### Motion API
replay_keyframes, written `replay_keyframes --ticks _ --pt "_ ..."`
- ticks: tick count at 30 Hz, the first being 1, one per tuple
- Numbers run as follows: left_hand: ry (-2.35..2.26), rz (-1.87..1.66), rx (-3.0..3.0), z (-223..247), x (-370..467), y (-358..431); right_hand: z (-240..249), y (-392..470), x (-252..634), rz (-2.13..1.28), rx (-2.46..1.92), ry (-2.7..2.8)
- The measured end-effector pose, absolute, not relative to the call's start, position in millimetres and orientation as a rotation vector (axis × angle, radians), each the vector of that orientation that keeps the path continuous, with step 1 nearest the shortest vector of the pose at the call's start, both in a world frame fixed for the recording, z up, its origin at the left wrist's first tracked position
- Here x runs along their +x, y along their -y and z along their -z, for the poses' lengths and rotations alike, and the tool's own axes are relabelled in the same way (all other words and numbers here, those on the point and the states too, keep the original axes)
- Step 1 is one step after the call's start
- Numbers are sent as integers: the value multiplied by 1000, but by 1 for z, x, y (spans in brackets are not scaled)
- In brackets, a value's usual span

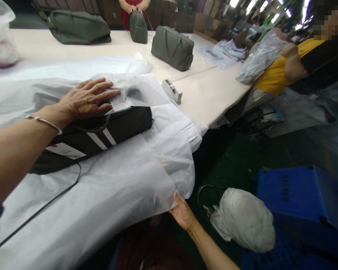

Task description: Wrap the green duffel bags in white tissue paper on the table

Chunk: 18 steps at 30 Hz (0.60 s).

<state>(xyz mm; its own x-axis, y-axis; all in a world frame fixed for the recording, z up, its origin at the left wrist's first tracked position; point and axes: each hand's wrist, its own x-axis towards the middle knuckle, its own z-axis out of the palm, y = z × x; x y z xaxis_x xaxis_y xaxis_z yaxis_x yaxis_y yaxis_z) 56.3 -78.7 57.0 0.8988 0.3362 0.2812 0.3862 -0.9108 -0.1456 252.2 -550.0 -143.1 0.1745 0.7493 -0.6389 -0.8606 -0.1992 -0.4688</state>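
Observation:
My left hand [91, 98], with a bangle on the wrist, lies flat with spread fingers on white sheeting over the far side of a dark bag [126, 125]. The bag has two white stripes, a white tag [66, 150] and a long thin black strap that runs toward the lower left. White sheets [121, 180] lie under and around it. At the near right edge of the sheeting, my right hand [183, 213] pinches the corner of a sheet between thumb and fingers.
A tape dispenser [171, 92] stands beyond the sheets. Dark green bags [172, 47] stand farther back. At right, a person in yellow [278, 75] holds a plastic-wrapped item. A white bundle [243, 219] and blue crates [290, 191] are at lower right. Another person's hands touch a far bag.

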Motion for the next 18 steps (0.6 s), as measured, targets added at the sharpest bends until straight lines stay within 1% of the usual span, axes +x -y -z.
replay_keyframes --ticks 5,9,13,18 --pt "617 357 -2870 -59 54 82 69 560 266 -1290 -1378 264" --pt "628 404 -2895 -67 50 92 14 550 274 -1283 -1620 630" --pt "622 435 -2885 -65 47 91 -30 502 278 -1135 -1657 849" --pt "572 572 -2904 -54 45 83 -81 403 270 -974 -1471 1008"
